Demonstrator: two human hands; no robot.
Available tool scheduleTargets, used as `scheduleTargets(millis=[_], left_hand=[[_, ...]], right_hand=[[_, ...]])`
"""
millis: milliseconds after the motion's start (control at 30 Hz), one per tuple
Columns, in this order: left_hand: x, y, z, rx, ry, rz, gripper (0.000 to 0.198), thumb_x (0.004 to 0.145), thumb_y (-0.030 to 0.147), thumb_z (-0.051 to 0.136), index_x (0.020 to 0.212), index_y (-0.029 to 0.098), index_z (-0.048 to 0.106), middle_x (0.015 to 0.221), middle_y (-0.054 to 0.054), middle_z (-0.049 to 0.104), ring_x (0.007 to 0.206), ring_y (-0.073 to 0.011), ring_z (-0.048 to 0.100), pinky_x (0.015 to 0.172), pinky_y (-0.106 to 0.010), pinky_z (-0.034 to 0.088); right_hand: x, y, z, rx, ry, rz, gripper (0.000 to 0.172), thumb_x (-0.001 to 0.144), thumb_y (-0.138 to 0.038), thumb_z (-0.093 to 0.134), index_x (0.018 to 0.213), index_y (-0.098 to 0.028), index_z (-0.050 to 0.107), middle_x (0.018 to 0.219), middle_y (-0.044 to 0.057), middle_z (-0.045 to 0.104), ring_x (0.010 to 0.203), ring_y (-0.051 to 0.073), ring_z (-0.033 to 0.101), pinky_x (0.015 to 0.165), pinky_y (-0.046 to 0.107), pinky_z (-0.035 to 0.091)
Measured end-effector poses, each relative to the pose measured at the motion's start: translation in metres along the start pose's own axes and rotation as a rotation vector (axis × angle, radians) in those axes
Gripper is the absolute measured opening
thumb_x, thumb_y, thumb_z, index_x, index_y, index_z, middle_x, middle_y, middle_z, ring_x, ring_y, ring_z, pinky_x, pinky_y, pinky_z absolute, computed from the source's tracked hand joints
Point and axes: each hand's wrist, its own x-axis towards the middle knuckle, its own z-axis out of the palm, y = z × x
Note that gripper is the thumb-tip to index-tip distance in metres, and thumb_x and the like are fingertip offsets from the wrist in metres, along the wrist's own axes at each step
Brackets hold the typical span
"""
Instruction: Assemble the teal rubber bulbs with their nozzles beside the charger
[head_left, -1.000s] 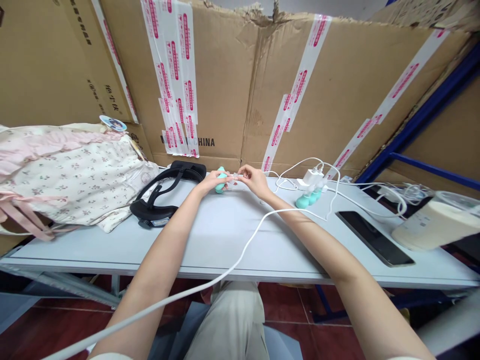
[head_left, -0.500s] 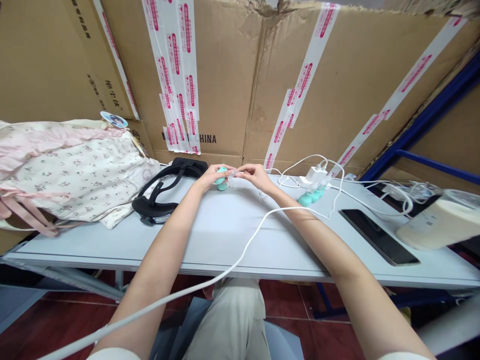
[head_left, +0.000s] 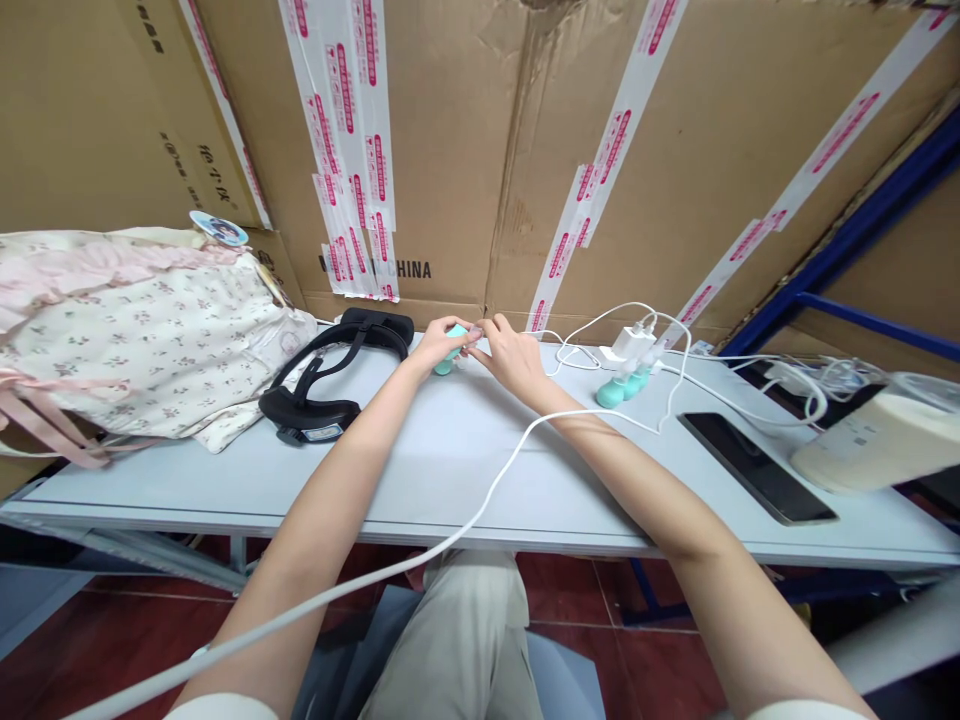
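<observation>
My left hand (head_left: 437, 346) is closed around a small mint-green bottle (head_left: 454, 333) above the far half of the table. Another mint-green rounded part (head_left: 444, 367) shows just under its fingers; whether it belongs to the same piece I cannot tell. My right hand (head_left: 513, 356) meets the left at the fingertips, thumb and forefinger pinched at the bottle's end. What lies between those fingertips is mostly hidden, with only a bit of something clear showing. To the right, several similar mint-green bottles (head_left: 611, 392) with clear tops stand in a row.
A black head-strap device (head_left: 307, 412) and a floral cloth bag (head_left: 150, 340) lie at left. At right are a white charger (head_left: 632, 342), a dark phone (head_left: 756, 468) and a cream container (head_left: 885, 440). A white cable (head_left: 480, 510) crosses in front of my arms. Cardboard (head_left: 450, 150) stands behind.
My right hand has moved left and closed in on my left hand, so their fingertips now meet. The clear part seen between them before is largely covered.
</observation>
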Motion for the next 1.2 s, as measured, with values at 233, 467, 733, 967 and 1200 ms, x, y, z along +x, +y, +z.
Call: scheduleTargets(millis=[233, 467, 733, 967, 1200], left_hand=[[0.007, -0.01, -0.022, -0.023, 0.243, 0.022, 0.035, 0.072, 0.047, 0.068, 0.078, 0.012, 0.063, 0.07, -0.003, 0.065, 0.046, -0.0065, 0.051, 0.044, -0.019, 0.039], [0.011, -0.017, -0.032, -0.054, 0.364, 0.038, 0.027, 0.075, 0.039, 0.066, 0.076, 0.012, 0.063, 0.063, -0.001, 0.062, 0.043, -0.0078, 0.052, 0.043, -0.02, 0.041], [0.014, -0.026, -0.035, -0.055, 0.357, 0.032, 0.022, 0.075, 0.035, 0.065, 0.075, 0.012, 0.062, 0.061, -0.001, 0.062, 0.043, -0.0081, 0.052, 0.042, -0.02, 0.041], [0.014, -0.024, -0.034, -0.05, 0.345, 0.019, 0.02, 0.077, 0.032, 0.065, 0.074, 0.012, 0.062, 0.06, -0.001, 0.061, 0.042, -0.0076, 0.051, 0.043, -0.021, 0.042], [0.009, -0.018, -0.033, -0.119, 0.254, 0.002, 0.03, 0.081, 0.041, 0.062, 0.078, 0.011, 0.062, 0.063, -0.001, 0.06, 0.044, -0.0069, 0.051, 0.045, -0.02, 0.042]], right_hand=[[0.005, 0.024, 0.012, 0.237, -0.324, -0.096, 0.046, 0.083, -0.058, 0.053, 0.112, -0.026, 0.067, 0.098, 0.006, 0.063, 0.084, 0.017, 0.058, 0.067, 0.024, 0.034], [-0.005, 0.021, 0.038, 0.232, -0.422, -0.127, 0.049, 0.084, -0.058, 0.052, 0.12, -0.027, 0.063, 0.101, 0.004, 0.068, 0.089, 0.018, 0.061, 0.068, 0.024, 0.036], [-0.013, 0.008, 0.036, 0.072, -0.361, -0.166, 0.049, 0.09, -0.052, 0.045, 0.128, -0.023, 0.057, 0.112, 0.01, 0.068, 0.097, 0.024, 0.064, 0.072, 0.027, 0.039], [-0.018, 0.009, 0.043, -0.004, -0.315, -0.166, 0.05, 0.09, -0.053, 0.043, 0.125, -0.022, 0.059, 0.106, 0.012, 0.07, 0.093, 0.025, 0.065, 0.072, 0.029, 0.039], [-0.02, 0.011, 0.037, 0.068, -0.16, -0.123, 0.049, 0.089, -0.056, 0.043, 0.125, -0.026, 0.057, 0.105, 0.007, 0.071, 0.089, 0.021, 0.066, 0.068, 0.026, 0.037]])
